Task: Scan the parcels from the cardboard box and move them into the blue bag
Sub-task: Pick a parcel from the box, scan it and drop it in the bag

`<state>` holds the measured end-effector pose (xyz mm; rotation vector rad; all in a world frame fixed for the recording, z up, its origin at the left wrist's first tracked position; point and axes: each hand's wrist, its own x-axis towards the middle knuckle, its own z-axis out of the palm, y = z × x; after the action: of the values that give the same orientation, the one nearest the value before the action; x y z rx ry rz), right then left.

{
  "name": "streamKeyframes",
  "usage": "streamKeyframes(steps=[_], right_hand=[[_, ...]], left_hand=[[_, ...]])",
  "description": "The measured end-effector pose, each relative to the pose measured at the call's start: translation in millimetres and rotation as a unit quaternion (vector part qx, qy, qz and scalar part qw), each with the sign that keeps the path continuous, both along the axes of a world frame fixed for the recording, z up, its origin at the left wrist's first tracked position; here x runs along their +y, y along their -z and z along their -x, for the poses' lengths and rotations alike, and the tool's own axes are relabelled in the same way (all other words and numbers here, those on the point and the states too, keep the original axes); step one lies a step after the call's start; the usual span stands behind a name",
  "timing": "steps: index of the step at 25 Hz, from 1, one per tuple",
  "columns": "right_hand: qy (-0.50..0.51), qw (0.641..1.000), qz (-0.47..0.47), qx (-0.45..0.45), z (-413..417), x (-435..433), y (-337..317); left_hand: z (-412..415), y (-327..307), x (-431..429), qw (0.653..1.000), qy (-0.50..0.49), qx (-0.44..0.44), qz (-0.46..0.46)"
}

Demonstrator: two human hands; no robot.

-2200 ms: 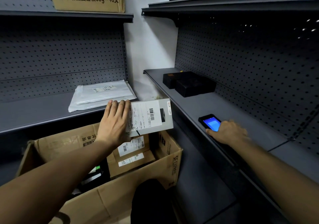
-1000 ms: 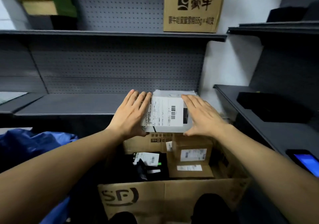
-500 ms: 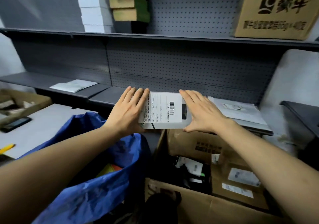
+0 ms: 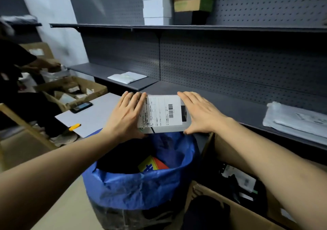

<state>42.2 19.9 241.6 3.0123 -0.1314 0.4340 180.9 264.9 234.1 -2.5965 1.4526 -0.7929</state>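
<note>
Head view. A white parcel (image 4: 162, 113) bearing a barcoded shipping label is held level above the far side of the open mouth of the blue bag (image 4: 134, 187). It is carried between the left hand (image 4: 126, 116) and the right hand (image 4: 201, 112). The left fingers (image 4: 136, 100) and the right fingers (image 4: 187, 98) are kept straight and close together, laid flat over the parcel's two ends rather than curled round it. Inside the blue bag a yellow-and-orange package (image 4: 152, 165) is seen among dark items. The cardboard box (image 4: 238, 217) stands just right of the blue bag, with labelled parcels in it. Behind the blue bag runs a grey shelf (image 4: 247, 109), and a pale poly mailer (image 4: 297, 119) lies on it to the right. Left of the blue bag, a phone (image 4: 81, 107) and a yellow utility knife (image 4: 74, 127) lie on a white bench (image 4: 95, 116).
</note>
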Motion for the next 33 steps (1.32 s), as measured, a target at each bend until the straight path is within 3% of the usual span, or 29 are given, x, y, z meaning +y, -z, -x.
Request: streamKeyframes(steps=[7, 18, 22, 33], right_hand=[[-0.065, 0.996, -0.007, 0.068, -68.7, 30.0, 47.1], [-0.060, 0.969, 0.058, 0.231, -122.6, 32.1, 132.5], [-0.057, 0.959, 0.047, 0.274, -148.0, 36.1, 152.4], [-0.064, 0.930, -0.008, 0.361, -206.0, 33.4, 194.6]], left_hand=[[-31.6, 58.7, 42.7, 0.995, -0.080, 0.046, -0.035], [-67.4, 143.0, 20.8, 0.968, -0.119, 0.166, -0.147], [-85.6, 163.9, 16.2, 0.948, -0.140, 0.222, -0.181], [-128.4, 200.0, 7.4, 0.917, -0.171, 0.267, -0.242]])
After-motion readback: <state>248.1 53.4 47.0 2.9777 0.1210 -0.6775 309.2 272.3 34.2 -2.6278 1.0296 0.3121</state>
